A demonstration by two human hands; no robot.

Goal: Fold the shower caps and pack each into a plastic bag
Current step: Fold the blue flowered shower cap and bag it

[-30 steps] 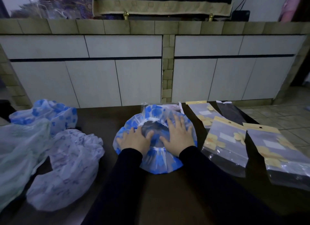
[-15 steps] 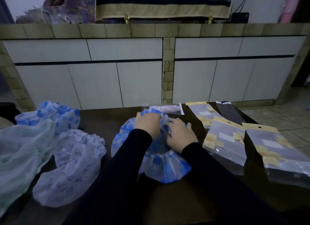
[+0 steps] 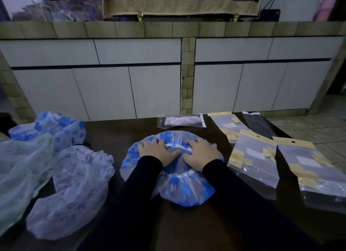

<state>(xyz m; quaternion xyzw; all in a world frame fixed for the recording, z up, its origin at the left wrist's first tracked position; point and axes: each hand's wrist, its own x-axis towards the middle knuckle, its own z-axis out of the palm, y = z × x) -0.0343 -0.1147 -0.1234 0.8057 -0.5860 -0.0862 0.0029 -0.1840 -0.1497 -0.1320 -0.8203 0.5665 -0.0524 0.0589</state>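
Note:
A blue-flowered shower cap [image 3: 179, 190] lies spread on the dark table [image 3: 187, 228], its elastic opening facing up. My left hand [image 3: 159, 151] presses flat on the cap's left side with straight fingers. My right hand [image 3: 201, 154] presses flat on its right side, fingers spread. Plastic bags with yellow headers lie to the right: one [image 3: 254, 162] close to the cap, one [image 3: 314, 168] further right, one [image 3: 227, 126] behind them. A packed bag holding a pink folded cap [image 3: 181, 120] lies behind the blue cap.
On the left lie a pale purple-patterned cap [image 3: 74, 189], a blue-flowered cap [image 3: 58, 127] and a pale green one [image 3: 16, 172]. A dark sleeve-like bag [image 3: 259, 124] lies at the back right. White cabinets [image 3: 112, 89] stand beyond the table's far edge.
Half a second ago both hands were bunched over the cap's far edge. Now they lie flat and apart on the cap, which is spread out wider.

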